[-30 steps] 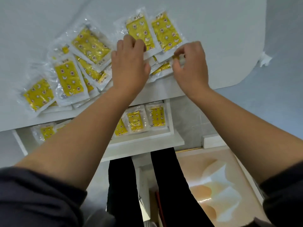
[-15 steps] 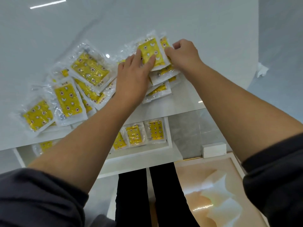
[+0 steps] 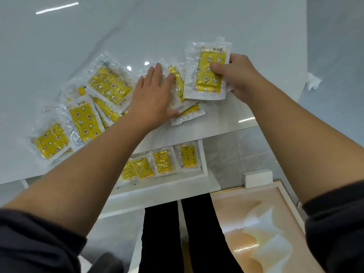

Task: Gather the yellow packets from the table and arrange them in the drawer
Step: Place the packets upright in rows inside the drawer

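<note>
Several yellow packets in clear wrappers lie scattered on the white table [image 3: 226,20]. My right hand [image 3: 238,77] grips one yellow packet [image 3: 208,71] by its right edge and holds it lifted above the others. My left hand [image 3: 155,95] rests flat, fingers spread, on a small stack of packets [image 3: 187,113] near the table's front edge. More loose packets [image 3: 110,85] lie to the left. Below the table edge the open white drawer [image 3: 204,166] holds a row of packets [image 3: 163,161], partly hidden by my left forearm.
A small white box [image 3: 258,178] sits on the floor to the right of the drawer, beside a beige panel [image 3: 256,223]. A person's dark trousers [image 3: 177,233] show below the drawer. The table's rounded edge ends at the right.
My right hand has picked one packet off the stack and lifted it up and to the right. My left hand stays pressed on the remaining stack.
</note>
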A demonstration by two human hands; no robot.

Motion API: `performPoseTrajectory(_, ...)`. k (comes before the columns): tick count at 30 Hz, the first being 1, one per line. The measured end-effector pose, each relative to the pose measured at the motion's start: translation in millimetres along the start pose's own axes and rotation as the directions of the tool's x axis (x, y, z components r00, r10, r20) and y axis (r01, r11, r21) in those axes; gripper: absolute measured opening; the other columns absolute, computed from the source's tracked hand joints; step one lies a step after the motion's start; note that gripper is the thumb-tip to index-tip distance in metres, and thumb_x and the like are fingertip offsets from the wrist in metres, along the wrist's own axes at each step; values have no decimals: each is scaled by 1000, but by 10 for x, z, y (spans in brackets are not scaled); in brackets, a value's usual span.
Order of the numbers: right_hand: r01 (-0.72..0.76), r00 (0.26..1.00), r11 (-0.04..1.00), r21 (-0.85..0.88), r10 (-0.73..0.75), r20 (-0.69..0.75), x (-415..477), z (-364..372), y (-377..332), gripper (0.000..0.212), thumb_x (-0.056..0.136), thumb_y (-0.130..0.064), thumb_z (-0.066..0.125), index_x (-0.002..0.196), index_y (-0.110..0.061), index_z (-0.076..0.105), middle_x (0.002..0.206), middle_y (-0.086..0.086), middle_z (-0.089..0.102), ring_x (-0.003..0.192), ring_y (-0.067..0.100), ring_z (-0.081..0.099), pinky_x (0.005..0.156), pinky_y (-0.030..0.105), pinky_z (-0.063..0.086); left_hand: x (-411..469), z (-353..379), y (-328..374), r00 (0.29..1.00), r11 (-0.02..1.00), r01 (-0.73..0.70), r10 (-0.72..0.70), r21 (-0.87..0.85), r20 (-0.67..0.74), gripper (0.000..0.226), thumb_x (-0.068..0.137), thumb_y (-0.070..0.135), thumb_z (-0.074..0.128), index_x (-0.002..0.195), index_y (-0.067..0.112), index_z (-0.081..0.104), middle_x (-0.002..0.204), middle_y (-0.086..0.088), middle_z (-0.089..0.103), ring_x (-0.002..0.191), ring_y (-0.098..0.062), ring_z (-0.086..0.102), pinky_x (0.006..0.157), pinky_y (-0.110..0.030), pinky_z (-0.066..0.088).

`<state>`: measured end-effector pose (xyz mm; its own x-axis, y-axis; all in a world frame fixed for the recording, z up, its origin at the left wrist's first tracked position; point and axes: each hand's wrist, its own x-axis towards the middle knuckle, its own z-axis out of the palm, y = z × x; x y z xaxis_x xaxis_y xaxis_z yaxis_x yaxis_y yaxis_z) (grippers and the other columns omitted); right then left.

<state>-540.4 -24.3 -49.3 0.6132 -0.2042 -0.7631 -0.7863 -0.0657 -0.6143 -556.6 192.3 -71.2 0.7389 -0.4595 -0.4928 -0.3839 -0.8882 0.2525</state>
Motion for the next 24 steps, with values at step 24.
performPoseTrajectory(24, -190, 978, 883, 429, 134, 158, -256, -365, 379, 29, 93, -7, 55, 122, -4, 57, 112, 11, 69, 98, 25, 70, 83, 42, 58, -73, 14, 506, 989, 995, 3, -18, -104, -144, 56, 95, -1, 30, 150, 2, 16, 152, -23, 28, 142, -32, 28, 121, -40, 6)
